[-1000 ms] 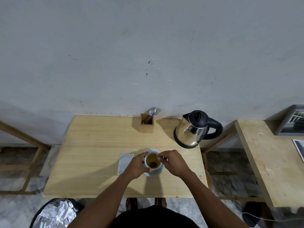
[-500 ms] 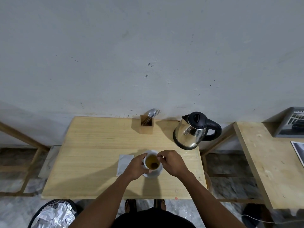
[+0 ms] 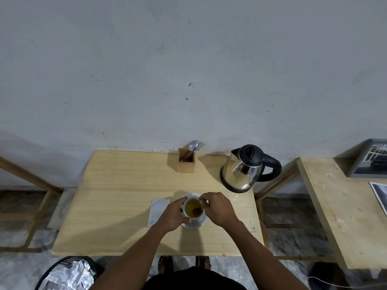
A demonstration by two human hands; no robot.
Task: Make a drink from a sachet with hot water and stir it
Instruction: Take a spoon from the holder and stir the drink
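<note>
Right, head view only: our left hand (image 3: 172, 214) is wrapped on the side of the small white ceramic cup (image 3: 193, 208), which sits on a white saucer (image 3: 195, 223) near the front of the pale wooden desk (image 3: 125, 195). Right hand (image 3: 217, 208) has its fingertips (image 3: 202, 200) pinched together over the rim, prob. on a tea-bag string, too small to tell. Yellow-green liquid w/ a dark lump inside. A flat white sachet wrapper (image 3: 157, 211) lies just left. Steel kettle w/ black lid (image 3: 244, 169) stands at the back right, wooden cutlery holder (image 3: 186, 161) beside it. To stir well, we'd brace the cup and keep movements small and slow. Vs. half a sec ago, hands sit about the same.
</note>
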